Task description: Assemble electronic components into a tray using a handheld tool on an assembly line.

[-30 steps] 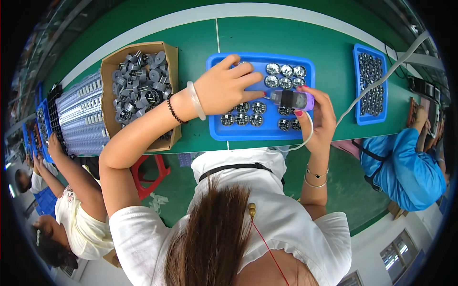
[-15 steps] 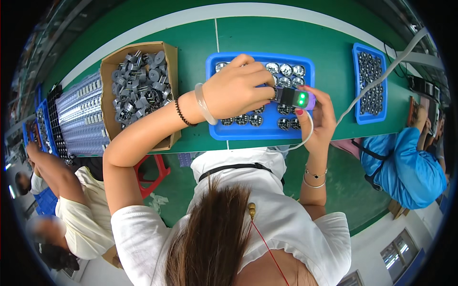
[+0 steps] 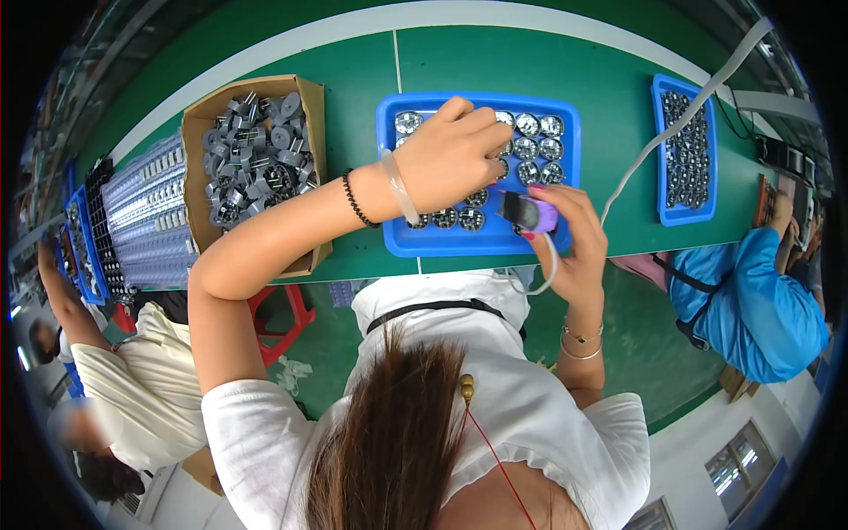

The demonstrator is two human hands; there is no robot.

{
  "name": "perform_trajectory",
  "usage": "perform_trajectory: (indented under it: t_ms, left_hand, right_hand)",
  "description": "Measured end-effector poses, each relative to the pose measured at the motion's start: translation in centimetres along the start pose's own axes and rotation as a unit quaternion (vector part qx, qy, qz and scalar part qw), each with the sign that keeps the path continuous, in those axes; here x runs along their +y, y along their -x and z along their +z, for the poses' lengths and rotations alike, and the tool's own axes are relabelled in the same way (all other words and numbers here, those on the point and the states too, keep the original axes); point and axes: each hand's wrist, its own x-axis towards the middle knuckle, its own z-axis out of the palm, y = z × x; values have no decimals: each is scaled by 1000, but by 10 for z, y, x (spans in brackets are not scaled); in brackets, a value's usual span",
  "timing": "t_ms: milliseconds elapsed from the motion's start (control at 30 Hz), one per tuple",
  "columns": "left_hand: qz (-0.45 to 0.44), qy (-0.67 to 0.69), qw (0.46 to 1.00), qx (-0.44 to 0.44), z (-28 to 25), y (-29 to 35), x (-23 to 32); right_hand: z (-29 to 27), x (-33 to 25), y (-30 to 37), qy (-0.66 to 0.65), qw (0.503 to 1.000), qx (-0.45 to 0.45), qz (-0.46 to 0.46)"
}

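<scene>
In the blue tray (image 3: 481, 246) lie rows of round, silvery electronic parts (image 3: 527, 148) with shiny tops. My left hand (image 3: 455, 155) reaches over the tray's middle with bent fingers, its fingertips closed at one round silvery part (image 3: 502, 168); the thumb is mostly hidden beneath the hand. Close by, my right hand (image 3: 574, 238) grips a small purple and black plug-in tester (image 3: 528, 213) between thumb and fingers, above the tray's front right corner. A white cord (image 3: 553, 265) runs from the tester and loops below it. The tester's black end points left, apart from the left hand.
An open cardboard box (image 3: 318, 132) of grey pronged plug parts stands left, beside stacked clear plastic trays (image 3: 146, 221). Another blue tray (image 3: 689, 217) of round parts sits right, with a thick grey cable (image 3: 671, 132) crossing before it. Co-workers sit at both sides; a red stool (image 3: 287, 318) is below.
My right hand has drawn the tester down and left, away from my left fingertips, and tilted it. Its green lights no longer show. My left hand has shifted slightly right.
</scene>
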Motion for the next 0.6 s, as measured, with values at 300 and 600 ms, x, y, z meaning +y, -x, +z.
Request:
perform_trajectory:
  t_ms: [300,600]
  left_hand:
    - [-6,4,1000,-17,-30,21,4]
    - [65,-42,996,-42,-10,24,5]
  right_hand:
    - [11,6,-6,19,1000,-24,-3]
    - [7,10,-2,19,1000,-16,6]
